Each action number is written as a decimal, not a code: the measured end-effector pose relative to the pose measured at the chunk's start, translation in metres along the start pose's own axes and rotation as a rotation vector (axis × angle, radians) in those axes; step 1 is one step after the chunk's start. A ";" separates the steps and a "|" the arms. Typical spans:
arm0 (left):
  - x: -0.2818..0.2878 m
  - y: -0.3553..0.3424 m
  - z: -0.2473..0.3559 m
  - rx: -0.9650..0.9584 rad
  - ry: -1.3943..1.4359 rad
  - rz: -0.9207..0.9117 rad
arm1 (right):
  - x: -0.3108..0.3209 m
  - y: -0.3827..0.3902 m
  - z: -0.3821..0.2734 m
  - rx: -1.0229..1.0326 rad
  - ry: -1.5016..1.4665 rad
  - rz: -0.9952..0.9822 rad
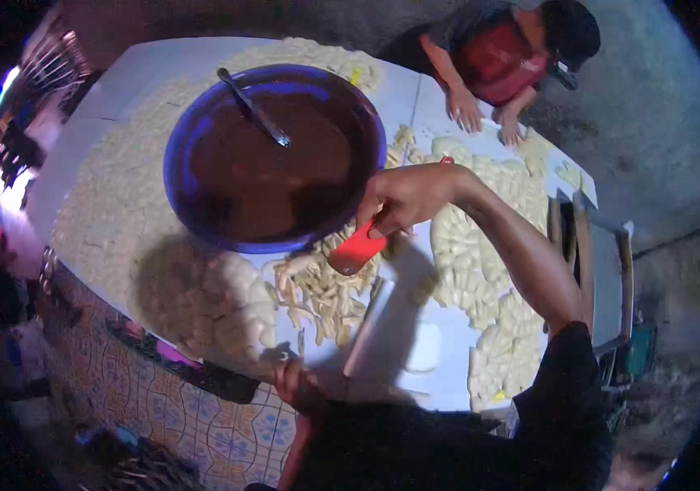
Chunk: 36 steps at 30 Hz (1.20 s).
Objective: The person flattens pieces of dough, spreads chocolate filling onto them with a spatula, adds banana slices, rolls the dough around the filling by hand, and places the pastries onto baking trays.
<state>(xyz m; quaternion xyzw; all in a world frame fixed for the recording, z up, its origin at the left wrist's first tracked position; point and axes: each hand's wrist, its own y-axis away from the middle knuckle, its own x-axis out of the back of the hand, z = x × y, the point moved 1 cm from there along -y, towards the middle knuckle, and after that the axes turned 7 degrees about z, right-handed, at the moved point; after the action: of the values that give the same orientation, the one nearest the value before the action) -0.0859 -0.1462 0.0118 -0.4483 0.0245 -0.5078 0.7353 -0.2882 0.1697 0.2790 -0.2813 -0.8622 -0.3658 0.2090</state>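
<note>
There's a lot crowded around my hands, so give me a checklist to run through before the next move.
1. Red object gripped: ok, the right hand has its fingers around it.
2. Left hand empty: cannot tell, it is dim and blurred near the table's edge.
3. Co-worker's hands apart from yours: ok, they are across the table.
4. Utensil out of the blue basin: not ok, it leans over the rim.
5. Loose pale strips gathered tidily: not ok, they lie in a jumble.
</note>
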 end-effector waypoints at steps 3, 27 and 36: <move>0.022 -0.015 0.008 0.180 0.100 -0.017 | -0.068 0.074 0.016 0.026 0.010 0.082; 0.000 0.031 -0.014 0.074 -0.201 -0.275 | -0.395 0.183 0.032 -0.453 -0.076 0.684; -0.006 0.023 0.009 0.017 0.095 -0.111 | -0.292 0.075 0.065 -0.283 0.201 1.187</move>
<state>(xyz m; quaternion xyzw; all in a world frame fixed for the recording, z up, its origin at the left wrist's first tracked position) -0.0676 -0.1340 -0.0011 -0.4182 0.0303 -0.5685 0.7078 -0.0306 0.1643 0.1105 -0.7021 -0.4781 -0.3226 0.4176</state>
